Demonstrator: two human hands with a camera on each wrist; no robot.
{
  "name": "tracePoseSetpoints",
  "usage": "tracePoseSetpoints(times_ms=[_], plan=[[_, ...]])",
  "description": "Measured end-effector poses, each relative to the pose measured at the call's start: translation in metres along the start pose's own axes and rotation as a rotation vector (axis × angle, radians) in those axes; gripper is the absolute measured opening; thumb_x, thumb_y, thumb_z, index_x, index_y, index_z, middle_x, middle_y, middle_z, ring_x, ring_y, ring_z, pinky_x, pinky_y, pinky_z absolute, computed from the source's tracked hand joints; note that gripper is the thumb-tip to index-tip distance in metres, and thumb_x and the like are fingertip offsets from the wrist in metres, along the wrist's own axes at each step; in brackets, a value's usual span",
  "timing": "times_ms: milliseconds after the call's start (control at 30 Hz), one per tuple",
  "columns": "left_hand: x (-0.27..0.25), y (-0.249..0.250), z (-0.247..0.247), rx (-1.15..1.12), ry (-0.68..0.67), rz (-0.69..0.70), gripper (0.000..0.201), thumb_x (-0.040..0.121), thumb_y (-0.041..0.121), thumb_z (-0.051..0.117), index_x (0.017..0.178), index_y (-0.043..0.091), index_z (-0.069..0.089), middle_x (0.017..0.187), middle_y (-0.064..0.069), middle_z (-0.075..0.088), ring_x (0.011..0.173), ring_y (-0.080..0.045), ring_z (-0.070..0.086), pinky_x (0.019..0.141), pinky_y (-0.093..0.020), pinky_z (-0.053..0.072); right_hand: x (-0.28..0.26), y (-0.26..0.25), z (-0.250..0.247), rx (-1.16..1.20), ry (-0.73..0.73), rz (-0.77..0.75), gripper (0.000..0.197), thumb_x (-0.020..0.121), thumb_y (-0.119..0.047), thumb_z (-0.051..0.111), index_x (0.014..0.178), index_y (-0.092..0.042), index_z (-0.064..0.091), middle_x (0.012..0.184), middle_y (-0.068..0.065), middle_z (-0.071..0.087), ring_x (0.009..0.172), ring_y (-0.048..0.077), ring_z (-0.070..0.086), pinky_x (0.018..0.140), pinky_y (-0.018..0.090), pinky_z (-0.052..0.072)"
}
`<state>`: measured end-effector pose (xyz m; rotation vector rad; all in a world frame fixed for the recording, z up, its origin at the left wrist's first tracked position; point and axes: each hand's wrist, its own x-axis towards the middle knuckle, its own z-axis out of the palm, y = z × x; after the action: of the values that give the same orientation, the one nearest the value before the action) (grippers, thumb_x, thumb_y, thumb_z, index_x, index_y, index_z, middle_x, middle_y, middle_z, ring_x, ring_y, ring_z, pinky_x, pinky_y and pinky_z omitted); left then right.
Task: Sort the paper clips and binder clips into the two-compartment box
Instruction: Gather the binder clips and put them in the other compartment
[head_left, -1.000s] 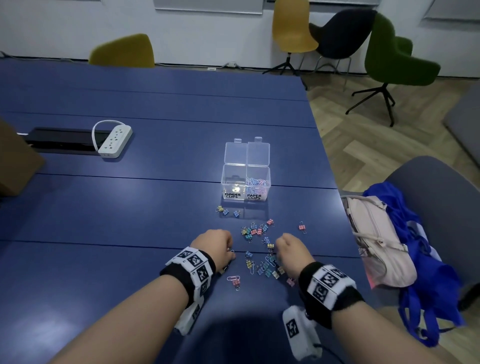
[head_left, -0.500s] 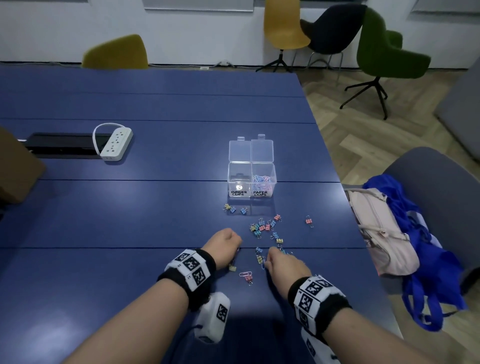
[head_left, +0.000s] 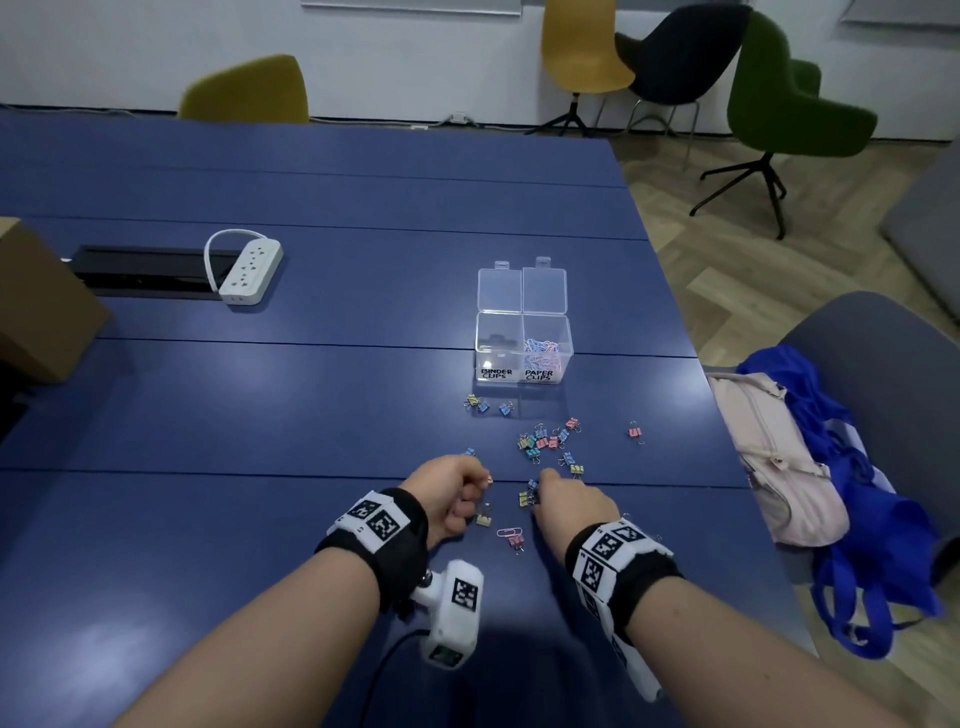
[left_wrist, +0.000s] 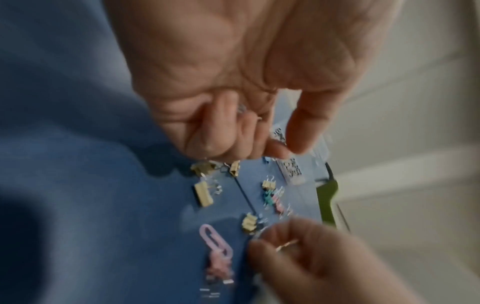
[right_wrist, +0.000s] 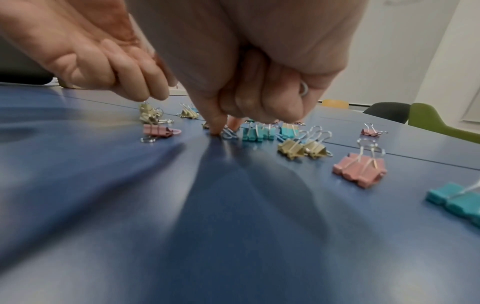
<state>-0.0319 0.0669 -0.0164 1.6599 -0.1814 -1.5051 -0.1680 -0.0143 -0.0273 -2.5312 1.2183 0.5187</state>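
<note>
Table (head_left: 260, 415): blue, bearing all items below.
Box (head_left: 523, 358): clear, two compartments, lids open, far side of the clip scatter; right compartment marked PAPER CLIPS holds paper clips (head_left: 540, 347); left one marked BINDER CLIPS, contents not discernible.
Left hand (head_left: 451, 493): fingers curled, wire loops of binder clips gripped inside; a yellow binder clip (head_left: 484, 518) just below the fingertips.
Right hand (right_wrist: 259, 82): clenched, metal loop showing in the fist; thumb and forefinger pinching a blue clip (right_wrist: 230, 132) on the table.
Binder clips (head_left: 545, 441): scattered between box and hands.
Pink paper clip (head_left: 509, 532): flat between the wrists, touching a pink binder clip (head_left: 516, 542).
</note>
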Motion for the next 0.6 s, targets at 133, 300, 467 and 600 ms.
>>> tracePoseSetpoints(times_ms=[133,300,467,600], plan=[[0.0,-0.006,0.007,0.923,0.081,0.362,0.006,0.075,0.018,0.07,0.078,0.02,0.066,0.072,-0.001,0.064,0.064,-0.015,0.058,0.061,-0.022,0.047,-0.005,0.002,-0.004,0.001,-0.007,-0.009,0.024,0.091,-0.006,0.036,0.112,-0.006,0.047,0.115,0.016,0.064,0.106,0.036,0.06,0.073,0.035,0.037],[0.005,-0.014,0.01,1.334,0.092,0.414,0.028,0.078,0.028,0.065,0.105,0.028,0.064,0.107,0.004,0.063,0.1,-0.02,0.061,0.083,-0.03,0.05,-0.001,0.033,-0.008,0.484,0.091,0.16,0.018,0.091,-0.018,0.037,0.074,-0.015,0.044,0.085,0.012,0.061,0.077,0.028,0.053,0.072,0.033,0.04],[0.007,-0.018,0.02,1.431,0.068,0.474,0.02,0.079,0.022,0.054,0.097,0.026,0.062,0.1,0.002,0.065,0.095,-0.023,0.062,0.079,-0.029,0.048,-0.015,0.072,-0.007,1.335,0.143,0.34,0.03,0.093,-0.014,0.034,0.064,-0.018,0.028,0.051,0.003,0.031,0.038,0.014,0.026,0.041,0.019,0.026],[0.003,-0.014,0.031,1.591,0.072,0.48,0.014,0.083,0.024,0.051,0.092,0.018,0.06,0.097,-0.004,0.067,0.092,-0.029,0.062,0.079,-0.034,0.05,-0.03,0.075,-0.003,1.467,0.035,0.286,0.032,0.1,-0.017,0.038,0.069,-0.019,0.029,0.05,0.0,0.033,0.036,0.008,0.024,0.034,0.014,0.017]])
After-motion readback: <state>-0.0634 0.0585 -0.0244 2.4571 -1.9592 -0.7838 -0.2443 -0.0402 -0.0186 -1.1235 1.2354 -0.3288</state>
